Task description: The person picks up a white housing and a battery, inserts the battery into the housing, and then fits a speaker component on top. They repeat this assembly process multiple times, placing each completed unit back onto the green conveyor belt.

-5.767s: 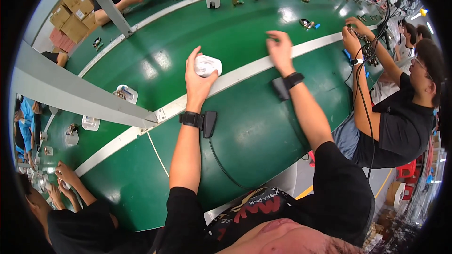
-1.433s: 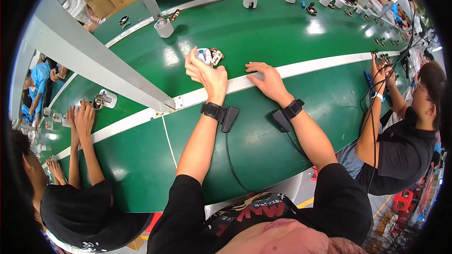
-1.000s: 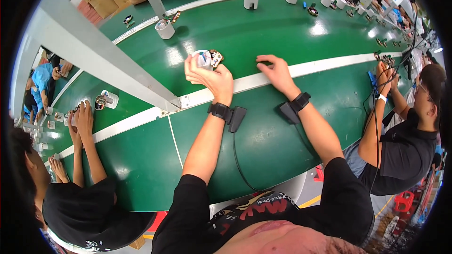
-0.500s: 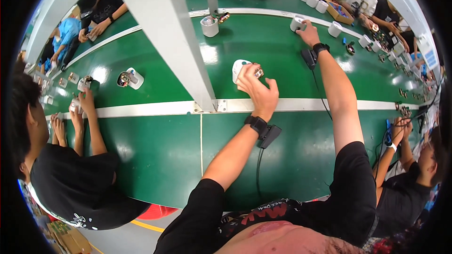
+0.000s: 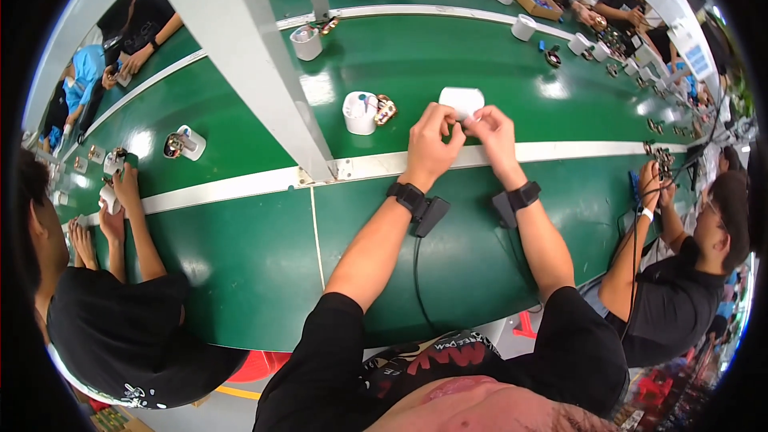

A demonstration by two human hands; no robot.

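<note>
A white rounded plastic housing [image 5: 462, 100] is between my two hands, tipped on its side over the green surface. My right hand [image 5: 494, 138] grips its near right edge with thumb and fingers. My left hand [image 5: 433, 144] is closed at the near left edge, fingertips pinched against it. Whatever lies between the fingertips is too small to make out. To the left of my left hand an open white housing [image 5: 359, 114] stands upright, with wires in it and a round copper-coloured component [image 5: 386, 110] hanging at its right side. Both wrists wear black bands with cabled modules.
A white metal post [image 5: 240, 56] rises left of my hands from a white rail [image 5: 372, 165]. More housings stand on the green surface, including one at the far left [image 5: 306, 43] and one at the right [image 5: 524, 27]. Co-workers sit on both sides and opposite.
My right hand has brought a white housing from the far right back toward me. My left hand has let go of the housing with the copper-coloured component and moved right to meet it.
</note>
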